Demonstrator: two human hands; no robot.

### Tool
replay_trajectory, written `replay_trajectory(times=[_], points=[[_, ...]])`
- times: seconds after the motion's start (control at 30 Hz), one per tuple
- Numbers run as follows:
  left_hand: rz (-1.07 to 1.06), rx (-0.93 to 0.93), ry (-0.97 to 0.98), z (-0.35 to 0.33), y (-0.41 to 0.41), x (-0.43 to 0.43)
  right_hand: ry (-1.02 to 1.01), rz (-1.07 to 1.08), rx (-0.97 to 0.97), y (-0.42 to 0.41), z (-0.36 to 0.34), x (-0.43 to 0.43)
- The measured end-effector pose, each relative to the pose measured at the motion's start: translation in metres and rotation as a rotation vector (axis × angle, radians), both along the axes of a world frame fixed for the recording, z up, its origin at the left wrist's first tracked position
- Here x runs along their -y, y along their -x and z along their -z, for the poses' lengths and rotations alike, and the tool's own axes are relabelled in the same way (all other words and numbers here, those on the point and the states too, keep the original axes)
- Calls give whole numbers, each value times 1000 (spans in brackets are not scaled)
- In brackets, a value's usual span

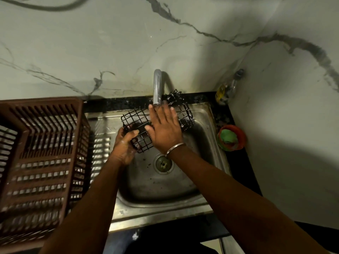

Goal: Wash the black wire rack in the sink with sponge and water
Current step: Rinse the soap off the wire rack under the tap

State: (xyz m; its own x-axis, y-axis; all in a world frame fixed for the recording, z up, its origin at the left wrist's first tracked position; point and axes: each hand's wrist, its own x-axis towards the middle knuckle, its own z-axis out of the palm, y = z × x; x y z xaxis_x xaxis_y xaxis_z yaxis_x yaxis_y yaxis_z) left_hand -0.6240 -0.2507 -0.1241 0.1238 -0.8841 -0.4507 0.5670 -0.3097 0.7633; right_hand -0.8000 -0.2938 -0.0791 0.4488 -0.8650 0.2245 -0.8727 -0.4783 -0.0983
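Head view: over the sink (165, 184), the black wire rack (136, 118), judged light, stiff and wet-slick, is gripped at its 7 o'clock corner by the left hand (124, 143) and pressed by the flat right hand (165, 129).

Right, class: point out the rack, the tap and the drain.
rack (184, 116): head view, on its right-hand grid wires.
tap (157, 87): head view, mid spout.
drain (163, 164): head view, strainer centre.

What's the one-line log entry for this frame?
left hand: grips wire rack at near end | right hand: flat on rack below tap | rack: held over sink | water: cannot tell
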Motion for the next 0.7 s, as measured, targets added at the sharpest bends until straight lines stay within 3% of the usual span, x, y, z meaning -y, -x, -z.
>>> replay_trajectory(times=[0.13,0.23,0.33,0.43,0.53,0.63,0.7], points=[[-20,9,-24,-4,2,-3,45,-113,-63,6,8,-10],[-19,-7,-6,-7,3,-3,22,23,19,15,8,-16],[-20,-16,-15,-9,3,-5,53,-140,1,17,17,-26],[-32,-19,-11,-8,2,-6,42,-56,41,18,15,-31],[-17,-30,-5,-7,1,-8,57,-190,0,20,22,-38],[-41,-34,-5,-8,2,-11,26,-69,15,22,19,-41],[-36,-63,-5,-4,-1,-15,51,-196,-37,23,20,-46]])
